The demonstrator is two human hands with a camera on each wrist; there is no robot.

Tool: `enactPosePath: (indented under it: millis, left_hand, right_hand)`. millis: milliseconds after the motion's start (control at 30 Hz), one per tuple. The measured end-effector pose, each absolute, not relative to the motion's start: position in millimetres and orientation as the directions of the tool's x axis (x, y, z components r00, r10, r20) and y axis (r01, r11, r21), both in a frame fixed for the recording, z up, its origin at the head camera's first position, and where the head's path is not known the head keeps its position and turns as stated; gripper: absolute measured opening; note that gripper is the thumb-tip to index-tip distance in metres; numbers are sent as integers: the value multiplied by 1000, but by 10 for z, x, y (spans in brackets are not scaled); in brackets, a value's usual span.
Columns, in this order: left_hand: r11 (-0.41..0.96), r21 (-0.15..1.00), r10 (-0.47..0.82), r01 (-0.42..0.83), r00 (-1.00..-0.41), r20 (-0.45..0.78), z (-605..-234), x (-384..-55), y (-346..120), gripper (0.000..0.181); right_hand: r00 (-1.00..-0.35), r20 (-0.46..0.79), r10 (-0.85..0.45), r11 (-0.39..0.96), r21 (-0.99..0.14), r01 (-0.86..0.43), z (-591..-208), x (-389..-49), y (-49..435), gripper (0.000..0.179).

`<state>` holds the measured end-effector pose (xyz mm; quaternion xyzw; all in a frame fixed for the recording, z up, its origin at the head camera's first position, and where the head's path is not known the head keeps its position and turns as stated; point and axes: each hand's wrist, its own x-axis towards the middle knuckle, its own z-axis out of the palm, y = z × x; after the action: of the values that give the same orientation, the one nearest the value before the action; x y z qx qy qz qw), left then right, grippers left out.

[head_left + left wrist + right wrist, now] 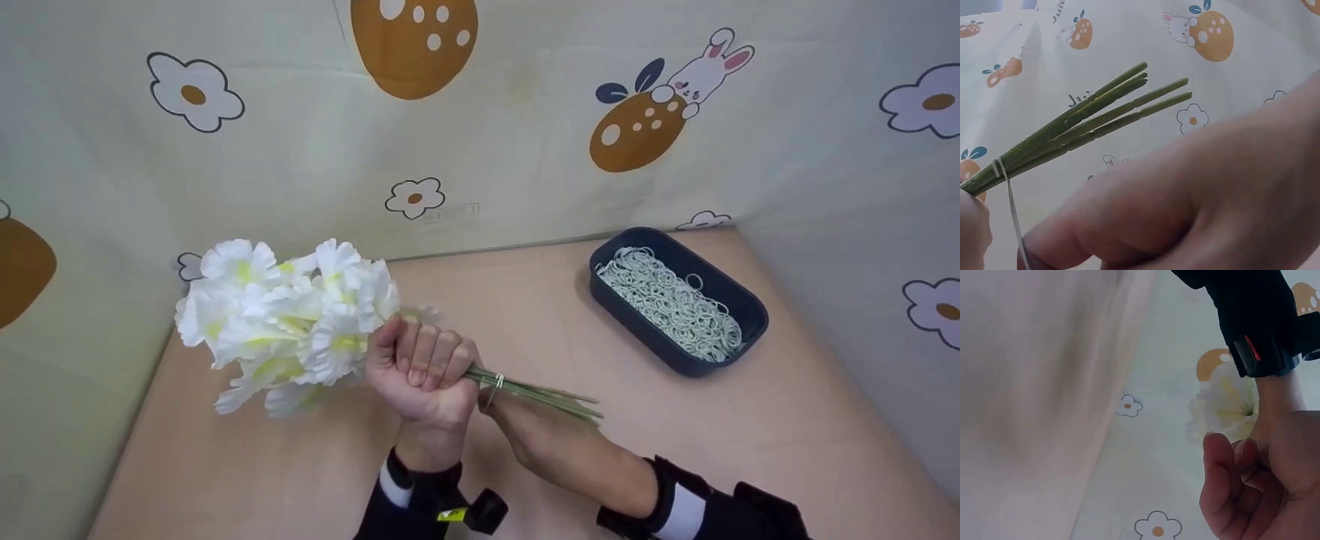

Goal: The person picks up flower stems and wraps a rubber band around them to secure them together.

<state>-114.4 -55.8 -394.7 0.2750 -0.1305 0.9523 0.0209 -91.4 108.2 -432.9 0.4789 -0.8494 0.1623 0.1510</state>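
A bunch of white artificial flowers point(285, 322) with yellow-green centres lies sideways in the air, blooms to the left. My left hand point(424, 371) grips its green stems point(555, 401) in a fist just below the blooms. A thin pale rubber band point(499, 381) loops round the stems to the right of that fist. In the left wrist view the band point(1012, 208) is stretched down from the stems to my right hand point(1185, 197), which holds its lower end. The right wrist view shows the right hand's fingers point(1219, 484) curled; the band cannot be made out there.
A dark blue plastic box point(675, 352) holding many pale rubber bands point(667, 304) stands at the back right of the light brown tabletop point(510, 289). Printed cloth walls point(292, 150) with fruit, flower and rabbit pictures enclose the table's back and sides.
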Motion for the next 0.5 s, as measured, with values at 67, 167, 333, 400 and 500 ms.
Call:
enactPosePath:
  millis: [67,167,333,400,500]
  left_hand:
    - [-966,-238,-40,-99,-854,519,-3944,-1153,-577,54]
    - [-969,-235,-57,-76,-858,510,-3952,-1177,-601,54]
    - [-972,-231,-78,-41,-873,481,-3987,-1240,-637,54]
    - [-972,-230,-77,-38,-880,469,-4005,-1263,-650,54]
    - [-975,-221,-73,-33,-888,453,-4029,-1288,-660,54]
  right_hand:
    - [-508,453,-733,471,-201,-859,-4319,-890,1067,33]
    - [-512,530,-677,481,-208,-852,-4321,-863,1060,14]
    - [-483,603,-635,474,-190,-860,-4340,-810,1071,26]
    - [-468,614,-635,457,-190,-869,-4350,-779,1079,28]
    - [-465,615,-637,439,-206,-874,-4354,-732,1100,28]
